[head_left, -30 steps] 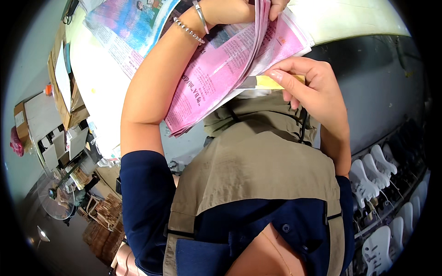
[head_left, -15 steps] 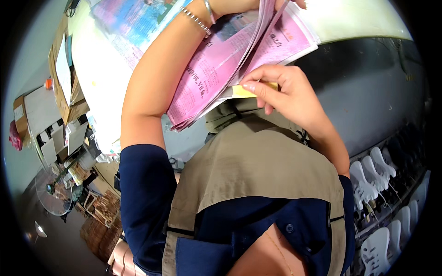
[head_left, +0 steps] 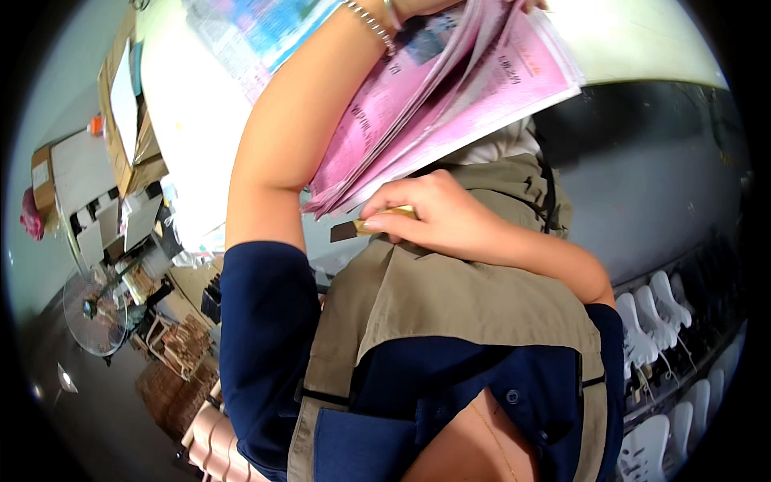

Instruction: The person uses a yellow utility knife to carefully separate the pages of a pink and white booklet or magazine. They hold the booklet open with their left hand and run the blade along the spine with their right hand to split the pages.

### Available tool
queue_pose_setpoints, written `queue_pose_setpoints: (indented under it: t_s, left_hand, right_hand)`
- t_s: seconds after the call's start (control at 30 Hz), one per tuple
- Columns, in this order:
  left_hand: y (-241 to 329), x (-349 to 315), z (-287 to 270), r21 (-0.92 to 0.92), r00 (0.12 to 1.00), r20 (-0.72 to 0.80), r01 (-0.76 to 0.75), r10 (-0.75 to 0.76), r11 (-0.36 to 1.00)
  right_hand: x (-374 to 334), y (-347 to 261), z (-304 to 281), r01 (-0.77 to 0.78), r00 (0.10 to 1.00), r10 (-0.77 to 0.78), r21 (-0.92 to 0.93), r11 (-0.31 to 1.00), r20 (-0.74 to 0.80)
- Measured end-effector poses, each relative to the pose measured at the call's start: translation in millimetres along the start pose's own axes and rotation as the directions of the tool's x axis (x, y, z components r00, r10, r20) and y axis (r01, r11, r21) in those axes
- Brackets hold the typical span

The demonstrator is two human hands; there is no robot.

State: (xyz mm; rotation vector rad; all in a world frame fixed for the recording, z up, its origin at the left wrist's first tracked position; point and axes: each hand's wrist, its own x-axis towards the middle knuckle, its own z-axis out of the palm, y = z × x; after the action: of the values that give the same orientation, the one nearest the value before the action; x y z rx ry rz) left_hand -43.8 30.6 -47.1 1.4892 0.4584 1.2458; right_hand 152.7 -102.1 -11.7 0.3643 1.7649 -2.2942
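- Pink printed newspaper sheets [head_left: 514, 72], in several folded layers, reach past the near edge of the white, rounded worktop [head_left: 201, 145], toward the khaki cloth apron [head_left: 466, 301].
- Left hand [head_left: 430, 6] is mostly cut by the upper edge of the view. It is at the upper part of these sheets, probably to steady the layers; whether its grip is together or apart, I cannot tell.
- Right hand [head_left: 434, 205] has its grip clamped on a flat, yellow-handled tool [head_left: 368, 227]. The dark, straight-ended blade [head_left: 344, 232] points left, just beside the lower corner of the sheets, perhaps so that its edge is away from the fingers.
- Brown cardboard box [head_left: 144, 173] stands at the left; its contents are too hidden to tell.
- Dark rack [head_left: 650, 407] at the right carries white, perforated plastic pieces [head_left: 640, 329], set in rows, maybe for taking them easily.
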Motion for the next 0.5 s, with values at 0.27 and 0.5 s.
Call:
queue_pose_setpoints:
  t_s: [0.27, 0.5]
  left_hand:
    - [16, -5, 18, 0.024, 0.998, -0.030, 0.058, -0.057, 0.998]
    - [27, 2, 23, 0.271, 0.988, 0.022, 0.144, -0.155, 0.952]
  right_hand:
    - [-104, -5, -65, 0.083, 0.628, -0.026, 0.033, 0.996, -0.778]
    - [-111, -2, -77, 0.180, 0.334, -0.079, -0.019, 0.983, -0.939]
